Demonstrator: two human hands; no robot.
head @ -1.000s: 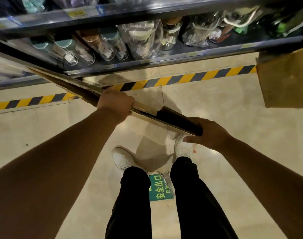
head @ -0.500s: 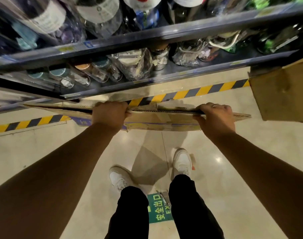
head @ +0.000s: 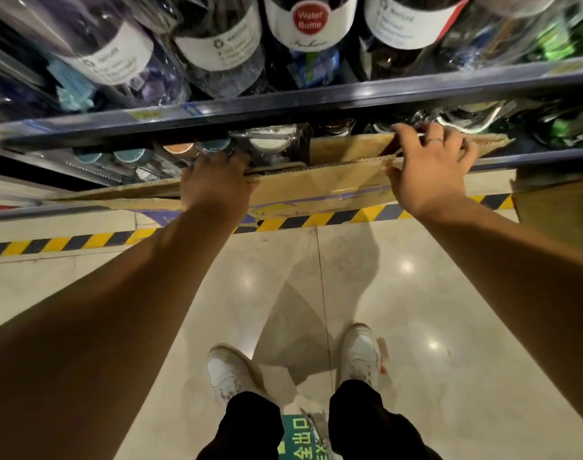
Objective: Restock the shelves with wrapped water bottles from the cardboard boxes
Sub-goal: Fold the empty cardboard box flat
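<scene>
head: hands (head: 217, 185) (head: 431, 169) on flattened box (head: 320, 185)

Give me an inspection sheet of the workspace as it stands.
Surface: glossy tiled floor; shelves ahead.
Job's things: bottles on both shelf levels; flat cardboard held in front of the lower shelf.
Clutter: another box at the right edge.
Hands: left hand and right hand both grip the cardboard's top edge.
Cables: nothing seen.
Surroundings: hazard tape along the floor; green floor sign between the shoes.
</scene>
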